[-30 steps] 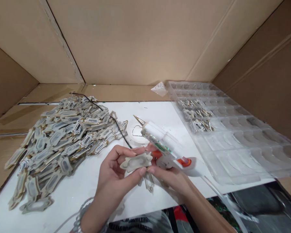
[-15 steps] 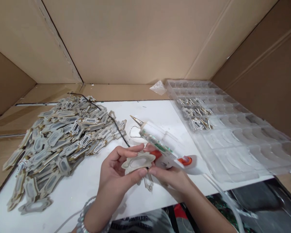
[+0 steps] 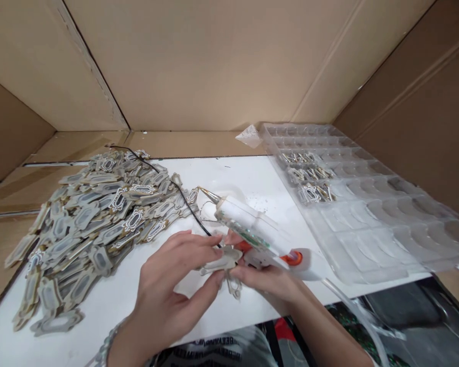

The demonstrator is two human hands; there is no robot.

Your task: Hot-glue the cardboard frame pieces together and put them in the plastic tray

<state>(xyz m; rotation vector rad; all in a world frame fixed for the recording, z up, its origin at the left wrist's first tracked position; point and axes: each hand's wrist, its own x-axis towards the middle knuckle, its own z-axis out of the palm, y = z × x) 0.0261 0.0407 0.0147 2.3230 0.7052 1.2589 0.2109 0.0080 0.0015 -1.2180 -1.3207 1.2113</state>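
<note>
My left hand (image 3: 172, 285) pinches a flat cream, ornate-edged cut-out piece (image 3: 219, 262) between thumb and fingers, now turned nearly edge-on. My right hand (image 3: 268, 278) grips a white hot glue gun (image 3: 252, 229) with an orange trigger, its metal nozzle pointing up and left; its fingertips also touch the piece. Another small ornate piece (image 3: 234, 285) lies under the hands on the white table (image 3: 245, 176).
A large heap of the same ornate pieces (image 3: 92, 219) covers the table's left half, with a black cable (image 3: 183, 199) across it. A clear plastic compartment tray (image 3: 367, 204) at the right holds finished pieces in a few cells. Cardboard walls surround the table.
My left hand has rolled over, tilting the cream piece from face-up to nearly edge-on. The glue gun has shifted slightly left and lower.
</note>
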